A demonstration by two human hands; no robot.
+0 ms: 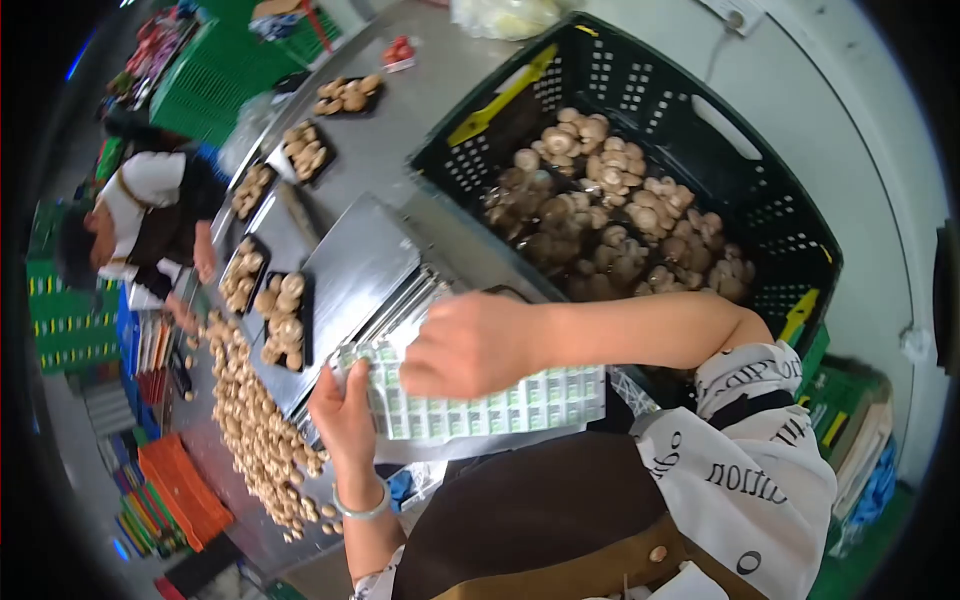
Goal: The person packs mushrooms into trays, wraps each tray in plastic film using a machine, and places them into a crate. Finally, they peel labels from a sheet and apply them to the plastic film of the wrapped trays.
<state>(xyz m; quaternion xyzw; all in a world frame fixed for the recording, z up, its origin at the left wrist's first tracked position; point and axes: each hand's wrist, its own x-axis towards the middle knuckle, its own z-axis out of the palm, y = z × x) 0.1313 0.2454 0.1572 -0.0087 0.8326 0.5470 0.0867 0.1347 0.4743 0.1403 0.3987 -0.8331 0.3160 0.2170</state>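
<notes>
A sheet of small green-and-white labels [545, 400] spreads out in front of my brown apron. My left hand [343, 405], with a bangle at the wrist, grips its left edge, thumb on top. Over the sheet's upper left part, my right hand [462, 345] is closed with fingers curled down. Whatever lies between those fingertips is hidden. Just beyond my hands is a flat metal plate [365, 255], with a black tray of mushrooms [283, 315] at its left side.
A dark green crate [760, 205] holds mushrooms in clusters. Loose mushrooms [250, 430] are heaped on the metal table [425, 45]; several more filled trays stand farther back. At the left a co-worker [150, 215] reaches toward the heap. Crates [205, 85] are stacked behind.
</notes>
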